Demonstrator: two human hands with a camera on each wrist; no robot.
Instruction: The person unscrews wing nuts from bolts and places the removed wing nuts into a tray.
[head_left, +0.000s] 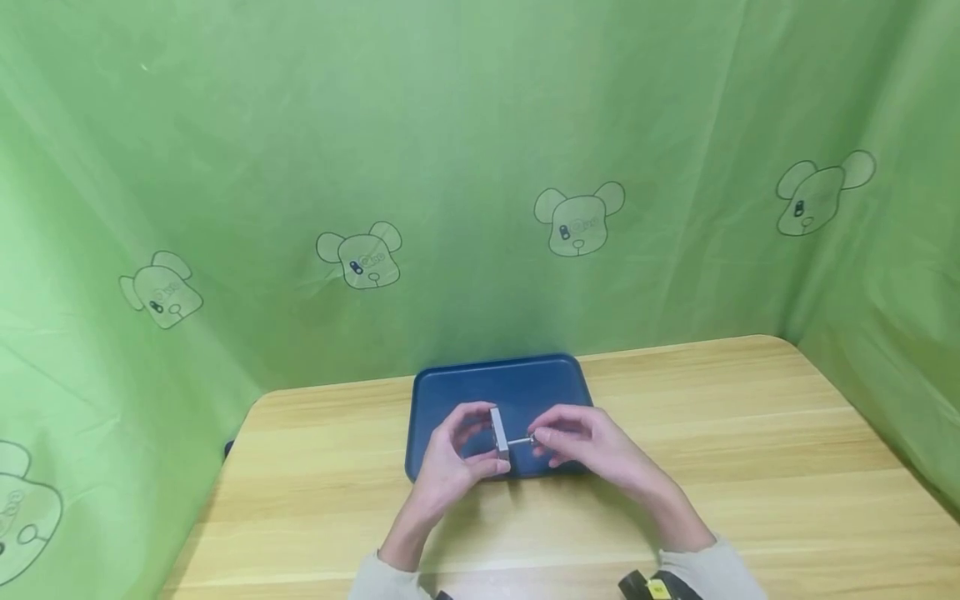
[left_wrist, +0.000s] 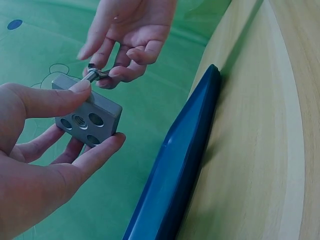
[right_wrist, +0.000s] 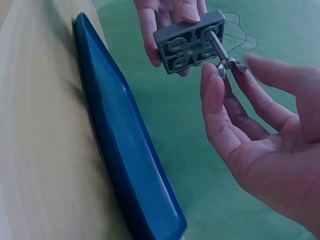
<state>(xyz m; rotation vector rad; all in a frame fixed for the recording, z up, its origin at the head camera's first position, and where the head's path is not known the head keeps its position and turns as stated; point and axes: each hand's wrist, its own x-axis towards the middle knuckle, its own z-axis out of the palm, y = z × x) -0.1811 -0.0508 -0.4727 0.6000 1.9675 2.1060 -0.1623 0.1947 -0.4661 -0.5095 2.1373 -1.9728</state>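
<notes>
My left hand [head_left: 448, 461] grips a small grey rectangular block [left_wrist: 92, 117] by its edges, thumb on one side and fingers on the other. Several round holes show on the face seen in the left wrist view; the right wrist view shows a ribbed, recessed face. A silver wing screw [right_wrist: 218, 46] sticks out of that recessed face near one corner, its threaded shank largely exposed. At the screw's winged end, my right hand [head_left: 592, 442] holds the wings with its fingertips. Both hands are raised over the front part of a blue tray [head_left: 498, 381].
The tray lies on a light wood-grain table [head_left: 720, 433], near its far edge. Behind and beside the table hangs a green curtain [head_left: 465, 125] printed with bear faces. A dark strap with a yellow tag [head_left: 658, 589] is at the right wrist.
</notes>
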